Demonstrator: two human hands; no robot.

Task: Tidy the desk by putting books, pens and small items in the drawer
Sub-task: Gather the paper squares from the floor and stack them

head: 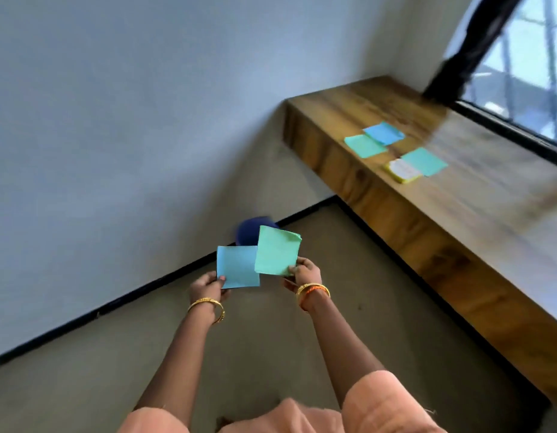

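My left hand pinches a light blue paper note by its lower corner. My right hand pinches a green paper note by its lower right corner. Both notes are held up over the floor, the green one overlapping the blue one's right edge. On the wooden desk to the right lie a blue note, a green note, another green note and a yellow-edged pad partly under it. No drawer shows in this view.
A dark blue round object sits on the floor behind the held notes, by the wall's black skirting. A window with a black frame runs along the desk's far side. The view is motion-blurred.
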